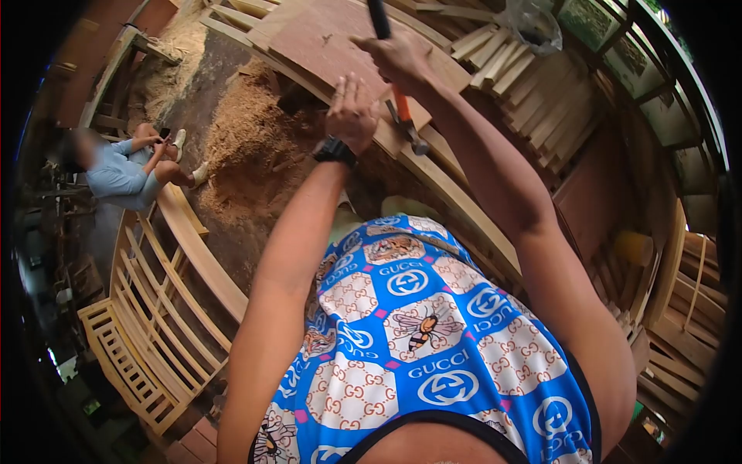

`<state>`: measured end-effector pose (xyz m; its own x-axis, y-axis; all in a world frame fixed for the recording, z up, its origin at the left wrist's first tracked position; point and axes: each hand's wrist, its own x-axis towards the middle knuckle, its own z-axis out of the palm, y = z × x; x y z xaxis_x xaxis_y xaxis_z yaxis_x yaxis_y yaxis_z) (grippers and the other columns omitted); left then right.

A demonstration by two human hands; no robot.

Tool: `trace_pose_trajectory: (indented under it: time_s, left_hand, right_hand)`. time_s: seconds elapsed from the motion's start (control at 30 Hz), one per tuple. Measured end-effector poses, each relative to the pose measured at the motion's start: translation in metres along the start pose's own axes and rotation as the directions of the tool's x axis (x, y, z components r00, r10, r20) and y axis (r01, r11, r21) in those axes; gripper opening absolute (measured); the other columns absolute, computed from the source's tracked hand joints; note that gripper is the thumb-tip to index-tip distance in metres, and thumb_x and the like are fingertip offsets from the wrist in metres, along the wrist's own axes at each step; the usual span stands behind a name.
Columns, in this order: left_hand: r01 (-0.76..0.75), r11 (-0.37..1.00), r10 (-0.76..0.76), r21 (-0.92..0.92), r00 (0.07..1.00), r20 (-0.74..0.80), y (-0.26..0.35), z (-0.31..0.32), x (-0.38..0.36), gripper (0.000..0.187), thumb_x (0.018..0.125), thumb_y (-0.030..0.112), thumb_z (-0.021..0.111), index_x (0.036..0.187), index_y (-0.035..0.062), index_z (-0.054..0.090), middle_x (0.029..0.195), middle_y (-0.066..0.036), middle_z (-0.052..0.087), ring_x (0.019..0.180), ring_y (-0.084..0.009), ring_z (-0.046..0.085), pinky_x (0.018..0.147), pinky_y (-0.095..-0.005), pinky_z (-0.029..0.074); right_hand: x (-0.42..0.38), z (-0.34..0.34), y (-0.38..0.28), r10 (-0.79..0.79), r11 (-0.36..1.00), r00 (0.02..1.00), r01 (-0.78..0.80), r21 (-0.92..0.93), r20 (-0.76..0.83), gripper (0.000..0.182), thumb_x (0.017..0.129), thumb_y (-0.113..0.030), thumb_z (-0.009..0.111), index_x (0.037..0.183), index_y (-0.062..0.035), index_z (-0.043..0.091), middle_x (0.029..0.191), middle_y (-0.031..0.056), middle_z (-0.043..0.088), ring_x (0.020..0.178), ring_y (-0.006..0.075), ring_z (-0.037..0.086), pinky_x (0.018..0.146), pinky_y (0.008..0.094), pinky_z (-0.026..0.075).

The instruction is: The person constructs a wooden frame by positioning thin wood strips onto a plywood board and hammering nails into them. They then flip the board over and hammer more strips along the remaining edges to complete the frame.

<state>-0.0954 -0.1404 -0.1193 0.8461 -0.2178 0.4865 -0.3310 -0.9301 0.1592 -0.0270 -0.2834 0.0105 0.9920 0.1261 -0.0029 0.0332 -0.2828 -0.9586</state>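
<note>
My right hand [399, 60] is closed round the handle of a claw hammer [401, 104]. The black grip sticks out above my fist, and the orange shaft runs down to the metal head, which hangs over the edge of the work surface. With its fingers stretched out, my left hand [354, 108] lies at the near edge of a flat reddish-brown board [313, 39]. On that wrist is a black watch [335, 151]. Whatever lies beneath the left palm is hidden.
Wooden strips [533, 100] are stacked to the right, with a clear plastic bag [533, 25] on top. Sawdust [251, 139] is heaped on the floor at left. Beyond it a person [124, 166] in light blue sits holding a phone. A slatted wooden frame [147, 348] stands lower left.
</note>
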Motion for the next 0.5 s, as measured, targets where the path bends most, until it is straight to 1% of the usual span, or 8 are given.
trace_pose_trajectory:
  time_s: [0.03,0.1,0.13,0.23,0.3,0.37,0.43,0.5]
  left_hand:
    - [-0.001,1.000,0.001,0.014,1.000,-0.006,0.003,-0.006,0.001,0.062,0.096,0.030,0.065,0.146,-0.0049,0.054,0.154,-0.030,0.050,0.144,-0.0455,0.049,0.120,-0.0485,0.043]
    - [0.016,1.000,-0.016,-0.003,0.998,0.065,0.009,-0.014,0.001,0.058,0.096,0.027,0.064,0.142,-0.0061,0.055,0.152,-0.031,0.051,0.143,-0.0458,0.050,0.117,-0.0492,0.046]
    - [0.007,1.000,-0.007,-0.024,1.000,0.003,0.012,-0.017,0.001,0.052,0.094,0.021,0.063,0.138,-0.0055,0.057,0.151,-0.031,0.052,0.141,-0.0462,0.052,0.114,-0.0498,0.049]
    - [0.028,0.985,-0.002,-0.173,0.989,0.148,0.009,-0.044,0.002,0.052,0.092,0.017,0.061,0.140,-0.0035,0.056,0.151,-0.033,0.050,0.139,-0.0472,0.054,0.112,-0.0504,0.051]
    - [-0.087,0.977,0.104,-0.196,0.991,0.080,-0.008,-0.056,0.009,0.046,0.091,0.014,0.058,0.134,-0.0025,0.062,0.141,-0.031,0.061,0.126,-0.0451,0.063,0.103,-0.0487,0.057]
    - [0.108,0.902,-0.002,-0.417,0.969,0.247,-0.033,-0.079,0.029,0.035,0.092,0.016,0.060,0.120,-0.0015,0.070,0.123,-0.025,0.072,0.110,-0.0411,0.071,0.094,-0.0464,0.059]
    - [0.287,0.892,-0.230,-0.350,0.953,0.195,-0.058,-0.073,0.058,0.027,0.091,0.019,0.064,0.106,-0.0007,0.075,0.107,-0.020,0.076,0.097,-0.0372,0.073,0.087,-0.0446,0.059]
    - [0.330,0.853,-0.297,-0.404,0.944,0.142,-0.083,-0.044,0.080,0.027,0.091,0.025,0.069,0.103,0.0011,0.075,0.102,-0.020,0.077,0.095,-0.0356,0.074,0.085,-0.0459,0.058]
  right_hand:
    - [-0.018,-0.008,-0.010,0.015,0.998,1.000,-0.014,0.062,-0.003,0.035,0.095,-0.035,0.079,0.078,-0.0117,0.060,0.058,-0.0050,0.049,0.049,0.0067,0.049,0.042,0.0257,0.038]
    - [-0.039,-0.016,-0.003,-0.033,0.981,0.996,0.048,0.186,-0.084,0.038,0.096,-0.031,0.079,0.071,-0.0112,0.058,0.060,-0.0041,0.053,0.050,0.0064,0.050,0.044,0.0269,0.039]
    - [-0.051,-0.023,0.000,-0.030,0.981,0.996,0.047,0.190,-0.090,0.038,0.096,-0.031,0.079,0.071,-0.0112,0.058,0.060,-0.0041,0.053,0.050,0.0064,0.050,0.044,0.0269,0.039]
    - [-0.094,-0.040,-0.015,-0.131,0.982,0.975,0.152,0.109,-0.180,0.041,0.098,-0.033,0.077,0.070,-0.0066,0.062,0.065,-0.0017,0.057,0.051,0.0082,0.048,0.050,0.0272,0.041]
    - [-0.116,-0.049,0.010,-0.159,0.986,0.958,0.167,0.012,-0.238,0.047,0.097,-0.039,0.077,0.068,-0.0044,0.064,0.057,0.0000,0.056,0.054,0.0113,0.051,0.052,0.0319,0.041]
    - [-0.142,-0.065,0.003,-0.094,0.994,0.963,0.077,-0.076,-0.252,0.045,0.097,-0.039,0.077,0.072,-0.0038,0.066,0.057,-0.0002,0.056,0.056,0.0117,0.051,0.054,0.0324,0.042]
    - [-0.161,-0.076,0.006,-0.037,0.986,0.964,-0.008,-0.164,-0.265,0.044,0.098,-0.040,0.077,0.076,-0.0032,0.069,0.058,-0.0003,0.055,0.058,0.0121,0.051,0.056,0.0328,0.042]
    - [-0.172,-0.081,0.019,0.143,0.990,0.959,-0.135,0.049,-0.246,0.041,0.101,-0.040,0.074,0.082,-0.0039,0.071,0.057,-0.0020,0.053,0.053,0.0092,0.050,0.051,0.0306,0.042]
